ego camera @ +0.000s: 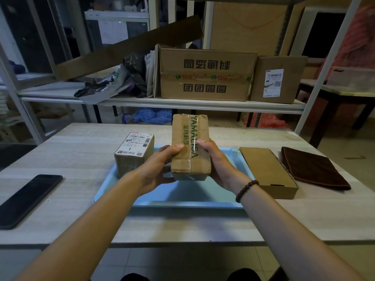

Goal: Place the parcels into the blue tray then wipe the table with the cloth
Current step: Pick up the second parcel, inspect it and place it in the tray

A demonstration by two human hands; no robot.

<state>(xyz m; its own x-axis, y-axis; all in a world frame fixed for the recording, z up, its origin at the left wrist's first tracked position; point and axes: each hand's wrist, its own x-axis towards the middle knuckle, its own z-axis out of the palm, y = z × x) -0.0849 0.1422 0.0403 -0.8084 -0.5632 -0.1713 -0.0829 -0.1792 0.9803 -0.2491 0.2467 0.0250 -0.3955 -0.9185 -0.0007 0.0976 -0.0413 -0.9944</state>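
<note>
I hold a brown taped parcel (190,147) with green lettering in the air above the blue tray (178,196), tilted with its far end up. My left hand (160,165) grips its left side and my right hand (215,161) grips its right side. A second parcel (134,154) with a white shipping label stands in the tray's far left corner. A flat brown parcel (267,171) lies on the table just right of the tray. The dark brown cloth (312,167) lies folded further right.
A black phone (28,199) lies on the pale table (71,159) at the left. Behind the table stands a metal shelf (182,105) with large cardboard boxes (205,74) and crumpled bags. The table's near edge runs below my forearms.
</note>
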